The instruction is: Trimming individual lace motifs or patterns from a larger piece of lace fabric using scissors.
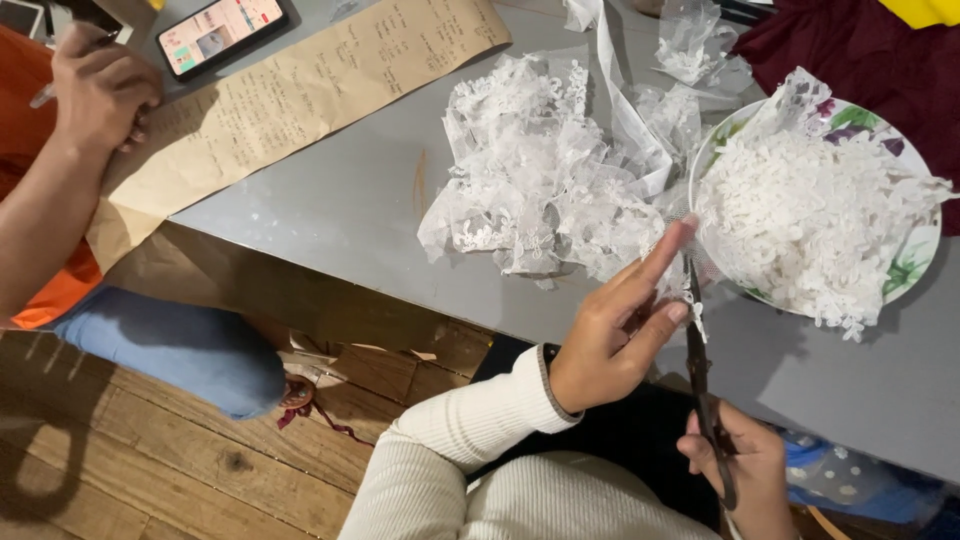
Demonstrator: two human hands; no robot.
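My right hand [745, 460] is closed through the handles of the black scissors [700, 350], blades pointing away from me toward the floral plate [905, 275]. My left hand [620, 325] pinches a strip of white lace trim [697, 312] between thumb and forefinger, the fingers [665, 255] extended and gripping the strip just left of the blades. The strip sits at the plate's near-left rim, touching the blade edge.

The plate, on the grey worktop [350, 200], holds a mound of cut lace motifs [810, 215]. Left of the plate lies a heap of uncut lace and netting [540, 175]. Far left of the plate, another person's hand [100, 90] rests on a sheet of brown paper [290, 95], with a smartphone [222, 30] beyond it.

Procedure, as I judge it:
1. Keep the strip taut with the left fingers so the netting does not fold into the blades.
2. Keep fingertips clear of the cutting line.
3. Cut close along the motif edge in short bites.
4. Work beside the plate rim so pieces land on the mound.
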